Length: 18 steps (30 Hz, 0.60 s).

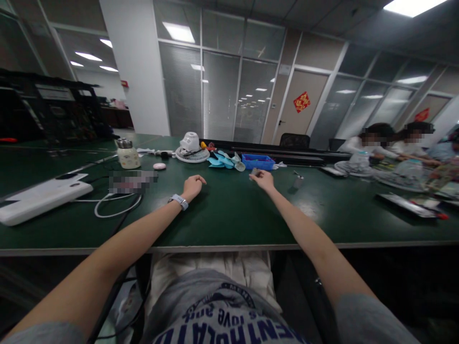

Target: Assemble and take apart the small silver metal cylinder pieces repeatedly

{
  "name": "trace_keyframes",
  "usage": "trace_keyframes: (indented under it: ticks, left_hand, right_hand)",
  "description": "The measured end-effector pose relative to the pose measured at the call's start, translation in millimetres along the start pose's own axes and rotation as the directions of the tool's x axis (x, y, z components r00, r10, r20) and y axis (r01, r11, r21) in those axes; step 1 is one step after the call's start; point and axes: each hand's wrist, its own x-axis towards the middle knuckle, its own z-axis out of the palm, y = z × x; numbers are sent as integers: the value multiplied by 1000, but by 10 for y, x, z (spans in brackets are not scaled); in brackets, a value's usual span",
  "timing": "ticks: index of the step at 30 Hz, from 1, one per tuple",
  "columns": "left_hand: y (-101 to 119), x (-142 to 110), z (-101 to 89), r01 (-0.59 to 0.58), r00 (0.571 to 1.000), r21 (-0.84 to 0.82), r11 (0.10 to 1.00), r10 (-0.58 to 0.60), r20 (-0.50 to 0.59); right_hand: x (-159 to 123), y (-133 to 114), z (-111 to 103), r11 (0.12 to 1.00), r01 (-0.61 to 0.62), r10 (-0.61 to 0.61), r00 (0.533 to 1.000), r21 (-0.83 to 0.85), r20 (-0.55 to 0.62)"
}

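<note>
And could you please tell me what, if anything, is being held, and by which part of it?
The right grip holds a small grey piece; exactly where it is pinched is unclear. The left grip shows nothing held.

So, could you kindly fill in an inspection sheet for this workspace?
Surface: green table, with a bare stretch near the person.
Job's things: a small metallic part in the right hand; a metal cylinder on the table to its right.
Clutter: blue basket, light-blue blades and white round grille beyond the hands; cream bottle at left.
Hands: right grips the part; left hand is loosely curled, nothing seen in it.
Cables: white cable looped on the table at left.
Surroundings: people at right; door with a red sign behind.
</note>
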Motion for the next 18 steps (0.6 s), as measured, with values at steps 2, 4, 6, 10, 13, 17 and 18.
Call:
trace_keyframes:
  ticks: [2,4,6,10,13,17,18]
  left_hand:
    - [-4,2,4,2,1000,-1,1000,-2,4]
    - [-6,0,7,-6,1000,-6,1000,6,9]
    - [0,-6,11,-21,999,-24,999,22,27]
    - [66,-38,17,-97,993,-110,989,105,62]
    - [154,-83,25,-260,965,-102,960,261,-2]
    - [254,-147,71,-448,894,-21,894,447,-10]
    - [270,-156,92,-483,876,-15,876,483,8]
  right_hand:
    - [-145,-200,349,977,84,-119,978,198,174]
    - [-297,-353,637,944,110,-200,940,312,276]
    - [-424,-443,825,934,126,-239,916,335,322]
    - [-551,-464,927,939,175,-275,899,297,340]
    - [-577,-432,900,932,192,-296,892,307,343]
    - [-573,-414,885,887,128,-284,909,444,305]
    - [-562,-412,887,867,100,-267,920,488,287]
